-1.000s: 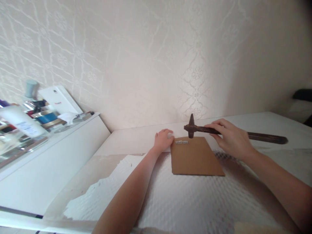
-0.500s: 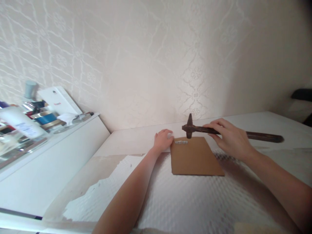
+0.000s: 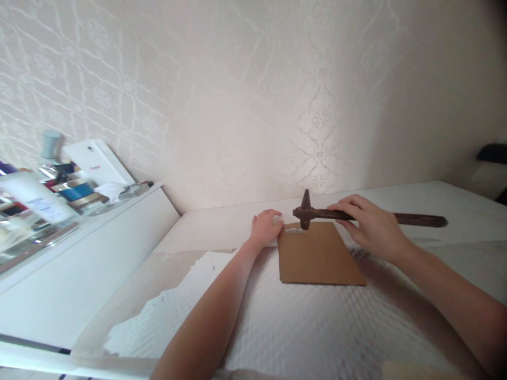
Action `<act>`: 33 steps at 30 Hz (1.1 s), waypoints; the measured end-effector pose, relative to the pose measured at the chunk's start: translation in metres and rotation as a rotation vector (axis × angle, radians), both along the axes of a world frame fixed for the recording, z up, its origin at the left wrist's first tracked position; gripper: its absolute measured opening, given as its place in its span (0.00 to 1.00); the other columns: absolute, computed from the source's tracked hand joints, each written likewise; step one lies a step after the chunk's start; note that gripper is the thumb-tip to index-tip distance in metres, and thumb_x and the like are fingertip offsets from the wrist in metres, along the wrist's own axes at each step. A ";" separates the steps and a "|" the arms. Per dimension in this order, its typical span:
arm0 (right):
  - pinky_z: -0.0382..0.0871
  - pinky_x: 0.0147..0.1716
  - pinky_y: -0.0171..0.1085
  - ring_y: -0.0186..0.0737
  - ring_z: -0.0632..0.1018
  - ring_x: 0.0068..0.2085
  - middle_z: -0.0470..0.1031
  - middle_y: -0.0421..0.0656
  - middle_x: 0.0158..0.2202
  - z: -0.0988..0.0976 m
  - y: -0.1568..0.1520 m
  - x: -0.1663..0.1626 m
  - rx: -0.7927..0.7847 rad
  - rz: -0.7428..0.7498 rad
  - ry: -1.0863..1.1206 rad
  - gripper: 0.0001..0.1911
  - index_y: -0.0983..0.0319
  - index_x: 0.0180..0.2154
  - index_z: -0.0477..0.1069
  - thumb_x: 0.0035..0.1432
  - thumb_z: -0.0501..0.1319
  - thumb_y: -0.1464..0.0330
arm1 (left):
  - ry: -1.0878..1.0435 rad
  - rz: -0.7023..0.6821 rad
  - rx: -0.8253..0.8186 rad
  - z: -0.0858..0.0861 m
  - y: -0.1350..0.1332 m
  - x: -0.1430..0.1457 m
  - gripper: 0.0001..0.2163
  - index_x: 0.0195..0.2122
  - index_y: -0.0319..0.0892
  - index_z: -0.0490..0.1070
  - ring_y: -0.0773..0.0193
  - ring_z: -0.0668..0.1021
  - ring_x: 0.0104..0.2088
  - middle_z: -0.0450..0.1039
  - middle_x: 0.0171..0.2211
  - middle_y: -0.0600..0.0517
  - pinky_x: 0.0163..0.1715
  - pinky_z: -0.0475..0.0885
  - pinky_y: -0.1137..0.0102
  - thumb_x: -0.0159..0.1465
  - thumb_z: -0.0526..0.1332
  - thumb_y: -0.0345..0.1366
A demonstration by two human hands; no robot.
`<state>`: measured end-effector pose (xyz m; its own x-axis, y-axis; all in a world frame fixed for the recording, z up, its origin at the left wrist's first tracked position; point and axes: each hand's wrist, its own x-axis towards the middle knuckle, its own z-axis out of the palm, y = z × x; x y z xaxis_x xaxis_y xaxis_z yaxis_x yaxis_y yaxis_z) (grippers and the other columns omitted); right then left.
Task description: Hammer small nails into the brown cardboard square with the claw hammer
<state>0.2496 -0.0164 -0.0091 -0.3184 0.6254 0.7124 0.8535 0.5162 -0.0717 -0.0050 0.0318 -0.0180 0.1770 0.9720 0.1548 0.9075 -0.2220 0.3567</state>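
A brown piece of cardboard [image 3: 319, 258] lies flat on the white surface. My left hand [image 3: 265, 228] grips its far left corner, fingers curved and thumb against the edge. Near that corner, a short row of small whitish pieces [image 3: 293, 231] sits on the cardboard; they are too small to name, and the hammer head partly covers their right end. My right hand [image 3: 368, 224] is closed around the dark handle of a hammer [image 3: 304, 212], held level. Its head hovers over the far edge of the cardboard, just right of the row, with the pointed end upward.
White bubbly sheeting [image 3: 309, 327] with a torn edge covers the near part of the table [image 3: 214, 224]. At left, a white cabinet [image 3: 99, 253] carries bottles, a blue-banded roll [image 3: 77, 192] and a white box [image 3: 99, 161]. Behind stands a patterned wall [image 3: 222, 105].
The hammer has come down slightly and a little to the left, so its head now overlaps the row's right end. My left hand and the cardboard have stayed in place.
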 end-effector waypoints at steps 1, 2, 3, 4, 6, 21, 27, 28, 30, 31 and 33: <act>0.66 0.28 0.34 0.39 0.75 0.41 0.73 0.42 0.42 0.000 0.000 0.000 -0.007 0.002 -0.009 0.13 0.55 0.44 0.72 0.60 0.54 0.71 | -0.001 -0.001 0.002 0.000 0.000 0.000 0.17 0.51 0.45 0.69 0.59 0.65 0.60 0.66 0.58 0.50 0.61 0.55 0.59 0.62 0.52 0.38; 0.66 0.27 0.34 0.40 0.75 0.41 0.73 0.42 0.42 -0.001 0.001 0.000 -0.010 -0.009 -0.014 0.13 0.56 0.44 0.72 0.59 0.54 0.71 | -0.003 -0.002 0.004 0.000 0.000 0.000 0.17 0.51 0.45 0.69 0.59 0.65 0.59 0.66 0.58 0.50 0.61 0.55 0.59 0.62 0.53 0.38; 0.65 0.27 0.34 0.40 0.75 0.40 0.74 0.42 0.42 -0.001 0.001 0.001 -0.011 -0.029 -0.017 0.13 0.56 0.44 0.72 0.59 0.54 0.71 | -0.005 0.001 0.004 0.000 0.000 0.000 0.17 0.51 0.45 0.69 0.59 0.65 0.59 0.66 0.57 0.50 0.61 0.55 0.59 0.62 0.53 0.38; 0.65 0.26 0.35 0.40 0.75 0.40 0.74 0.42 0.41 -0.001 0.001 0.002 -0.006 -0.053 -0.016 0.13 0.56 0.44 0.72 0.59 0.55 0.71 | -0.007 0.007 0.003 0.001 0.000 0.000 0.16 0.50 0.45 0.69 0.59 0.66 0.58 0.67 0.57 0.50 0.61 0.55 0.59 0.62 0.53 0.38; 0.65 0.25 0.35 0.41 0.75 0.40 0.73 0.43 0.41 -0.001 0.001 0.003 0.008 -0.088 -0.003 0.13 0.57 0.44 0.72 0.59 0.55 0.71 | -0.009 0.016 0.003 0.001 -0.001 0.000 0.16 0.50 0.45 0.69 0.59 0.67 0.58 0.67 0.57 0.50 0.61 0.55 0.58 0.62 0.53 0.37; 0.67 0.29 0.36 0.42 0.75 0.41 0.73 0.43 0.41 0.000 0.002 0.006 -0.009 -0.090 0.061 0.13 0.56 0.45 0.72 0.59 0.54 0.70 | -0.012 0.016 0.005 0.000 -0.001 0.000 0.17 0.50 0.45 0.69 0.58 0.67 0.58 0.66 0.57 0.50 0.61 0.55 0.57 0.62 0.52 0.38; 0.67 0.30 0.35 0.40 0.75 0.41 0.73 0.42 0.43 -0.001 0.000 0.001 -0.056 0.008 0.011 0.14 0.55 0.45 0.71 0.60 0.53 0.71 | 0.003 0.004 -0.002 0.000 0.000 0.001 0.17 0.51 0.45 0.69 0.59 0.65 0.59 0.66 0.58 0.50 0.61 0.55 0.58 0.62 0.52 0.38; 0.67 0.28 0.35 0.40 0.75 0.41 0.73 0.42 0.43 -0.001 0.001 0.001 -0.053 -0.021 0.009 0.14 0.55 0.45 0.71 0.60 0.53 0.71 | 0.004 0.009 -0.003 0.000 -0.001 0.001 0.17 0.51 0.45 0.69 0.59 0.65 0.59 0.66 0.58 0.50 0.61 0.54 0.58 0.62 0.52 0.38; 0.65 0.26 0.35 0.41 0.75 0.40 0.73 0.42 0.41 -0.001 0.002 0.003 -0.032 -0.089 0.022 0.13 0.55 0.45 0.72 0.60 0.54 0.70 | 0.003 0.018 -0.006 0.000 -0.001 0.001 0.17 0.51 0.45 0.69 0.59 0.66 0.59 0.66 0.58 0.49 0.61 0.54 0.56 0.62 0.52 0.38; 0.65 0.26 0.35 0.41 0.75 0.40 0.73 0.42 0.41 -0.001 0.002 0.004 -0.021 -0.111 0.031 0.13 0.56 0.45 0.72 0.60 0.54 0.70 | 0.001 0.020 -0.004 0.001 -0.001 0.001 0.17 0.51 0.45 0.69 0.58 0.66 0.58 0.66 0.58 0.49 0.61 0.54 0.56 0.62 0.52 0.38; 0.65 0.25 0.35 0.41 0.75 0.40 0.73 0.43 0.40 0.000 0.002 0.003 -0.002 -0.117 0.044 0.13 0.56 0.44 0.72 0.60 0.54 0.70 | -0.004 0.016 0.002 0.001 -0.001 0.001 0.17 0.51 0.45 0.69 0.58 0.67 0.58 0.66 0.57 0.50 0.61 0.54 0.56 0.61 0.52 0.38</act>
<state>0.2531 -0.0146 -0.0092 -0.2111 0.6577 0.7230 0.9040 0.4127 -0.1115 -0.0042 0.0313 -0.0174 0.1605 0.9744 0.1575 0.9094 -0.2080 0.3602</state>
